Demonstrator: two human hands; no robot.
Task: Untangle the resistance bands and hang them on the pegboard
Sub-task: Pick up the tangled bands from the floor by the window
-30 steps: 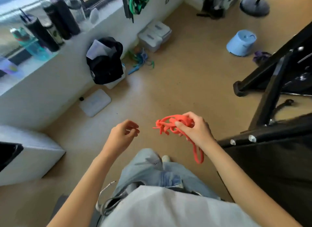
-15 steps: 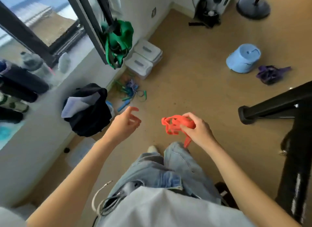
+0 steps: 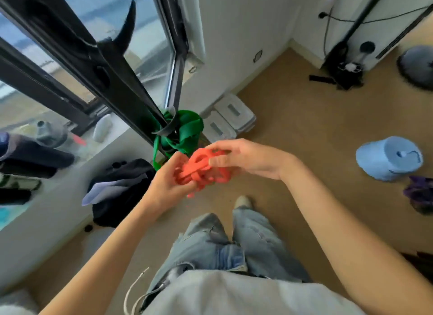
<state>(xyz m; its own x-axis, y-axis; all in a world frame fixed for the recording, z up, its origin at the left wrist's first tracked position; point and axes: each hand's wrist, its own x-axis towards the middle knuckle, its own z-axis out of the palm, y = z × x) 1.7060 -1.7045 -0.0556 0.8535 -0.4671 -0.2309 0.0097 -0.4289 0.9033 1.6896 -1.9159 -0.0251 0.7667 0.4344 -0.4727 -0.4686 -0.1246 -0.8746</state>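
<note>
A tangled orange-red resistance band (image 3: pixel 202 169) is bunched between both my hands at the centre of the head view. My right hand (image 3: pixel 249 158) pinches the top of the bundle from the right. My left hand (image 3: pixel 169 183) grips it from the lower left, fingers curled round the strands. Just behind them, a green resistance band (image 3: pixel 185 131) hangs knotted on a black hook (image 3: pixel 167 129) of a dark slanted rack (image 3: pixel 93 63). No pegboard panel can be made out.
A black bag (image 3: pixel 121 192) leans against the white window ledge (image 3: pixel 58 221) at left. White plastic boxes (image 3: pixel 230 120) stand by the wall. On the floor at right lie a light blue container (image 3: pixel 390 161) and a purple band bundle (image 3: pixel 420 192).
My left hand has moved right and taken hold of the orange-red band, which only my right hand held before. The view has tilted up toward the rack and window.
</note>
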